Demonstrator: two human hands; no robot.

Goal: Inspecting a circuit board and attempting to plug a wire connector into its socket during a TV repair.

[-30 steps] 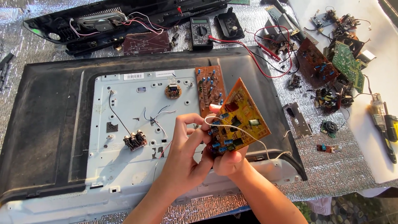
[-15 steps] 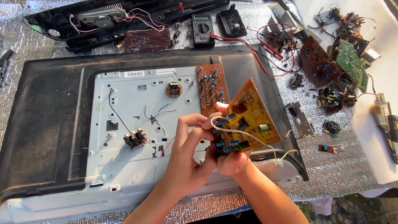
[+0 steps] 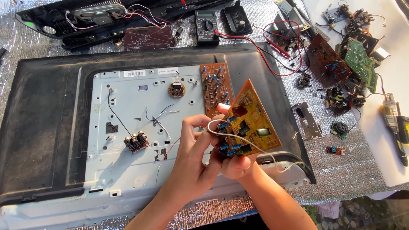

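A yellow-orange circuit board (image 3: 255,121) with blue capacitors and a dark red part is held tilted above a flat screen's opened back. My right hand (image 3: 238,167) grips the board's lower end from beneath, with a fingertip showing at its left edge. My left hand (image 3: 191,157) reaches in from the lower left, its fingers pinching a white wire (image 3: 266,155) at the board's component side. That wire trails off to the right, down to the screen's frame. A brown circuit board (image 3: 215,85) lies flat on the grey metal panel (image 3: 128,170) just behind my hands.
The black screen frame (image 3: 42,127) lies on a silver foil mat. At the back are a multimeter (image 3: 205,25) with red leads and a black speaker bar (image 3: 98,15). At the right lie a green board (image 3: 360,59), a brown board (image 3: 326,57), loose parts and a yellow-black screwdriver (image 3: 400,132).
The yellow-orange board has tipped more upright and shifted slightly right in my right hand. My left fingers have stayed at the white wire.
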